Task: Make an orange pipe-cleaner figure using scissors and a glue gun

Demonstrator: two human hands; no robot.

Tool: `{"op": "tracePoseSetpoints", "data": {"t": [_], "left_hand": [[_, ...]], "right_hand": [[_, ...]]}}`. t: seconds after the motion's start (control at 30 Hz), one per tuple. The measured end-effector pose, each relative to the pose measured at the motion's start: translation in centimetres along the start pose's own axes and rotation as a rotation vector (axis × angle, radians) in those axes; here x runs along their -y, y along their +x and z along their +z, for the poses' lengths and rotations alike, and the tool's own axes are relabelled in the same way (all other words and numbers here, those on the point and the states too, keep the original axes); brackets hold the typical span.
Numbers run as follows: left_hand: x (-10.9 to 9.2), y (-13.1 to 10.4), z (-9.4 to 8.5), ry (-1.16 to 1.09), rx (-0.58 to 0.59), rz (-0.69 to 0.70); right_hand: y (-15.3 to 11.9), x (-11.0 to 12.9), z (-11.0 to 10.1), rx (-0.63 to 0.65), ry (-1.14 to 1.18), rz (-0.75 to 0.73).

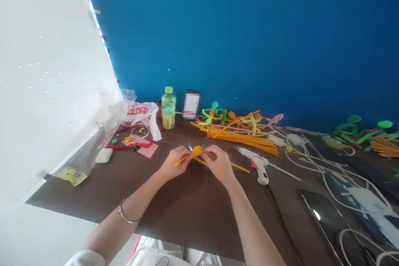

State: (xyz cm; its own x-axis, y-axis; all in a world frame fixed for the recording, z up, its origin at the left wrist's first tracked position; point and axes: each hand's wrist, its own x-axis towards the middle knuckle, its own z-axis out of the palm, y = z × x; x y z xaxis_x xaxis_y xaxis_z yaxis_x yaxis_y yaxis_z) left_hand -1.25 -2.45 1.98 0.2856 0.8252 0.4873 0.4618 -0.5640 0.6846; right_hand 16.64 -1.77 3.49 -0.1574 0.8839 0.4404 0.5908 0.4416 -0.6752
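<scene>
Pinching the orange pipe-cleaner coil (197, 151) between both closed hands, left hand (175, 161) at 9 o'clock, right hand (219, 164) at 3, keeping wraps snug over the desk (193, 212).

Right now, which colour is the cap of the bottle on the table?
The cap of the bottle is light green, seen best in the head view.

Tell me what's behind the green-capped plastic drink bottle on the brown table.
Behind the green-capped plastic drink bottle only the blue wall shows. A crumpled clear plastic bag lies to its left. The strip of brown table directly behind its base is covered by the bottle.
</scene>
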Motion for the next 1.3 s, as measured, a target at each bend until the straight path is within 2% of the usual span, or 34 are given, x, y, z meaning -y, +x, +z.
{"op": "tracePoseSetpoints", "data": {"t": [0.1, 0.2, 0.33, 0.47, 0.77, 1.0, 1.13, 1.3], "left_hand": [[0.3, -0.1, 0.3, 0.023, -0.066, -0.059], [0.7, -0.3, 0.6, -0.045, -0.108, -0.174], [0.7, -0.4, 1.2, -0.324, -0.149, -0.351], [0.2, -0.2, 1.5, -0.573, -0.15, -0.488], [0.3, -0.1, 1.9, -0.749, -0.181, -0.58], [0.0, -0.1, 1.5, -0.749, -0.179, -0.548], [0.3, 0.0, 1.5, -1.021, -0.142, -0.543], [0.2, 0.1, 1.1, -1.282, -0.027, -0.613]], "right_hand": [[-0.4, 0.6, 0.8, -0.105, -0.053, -0.012], [-0.8, 1.3, 1.4, -0.17, -0.135, -0.094], [-1.2, 1.6, 2.0, -0.254, -0.257, -0.248], [-1.6, 1.4, 2.6, -0.313, -0.259, -0.275], [-2.2, 2.1, 3.3, -0.241, -0.143, -0.241], [-2.3, 1.4, 3.7, -0.161, -0.147, -0.393], [-2.1, 0.9, 3.8, -0.108, -0.157, -0.433], [-1.9, 0.1, 3.6, -0.092, -0.168, -0.37]]}}
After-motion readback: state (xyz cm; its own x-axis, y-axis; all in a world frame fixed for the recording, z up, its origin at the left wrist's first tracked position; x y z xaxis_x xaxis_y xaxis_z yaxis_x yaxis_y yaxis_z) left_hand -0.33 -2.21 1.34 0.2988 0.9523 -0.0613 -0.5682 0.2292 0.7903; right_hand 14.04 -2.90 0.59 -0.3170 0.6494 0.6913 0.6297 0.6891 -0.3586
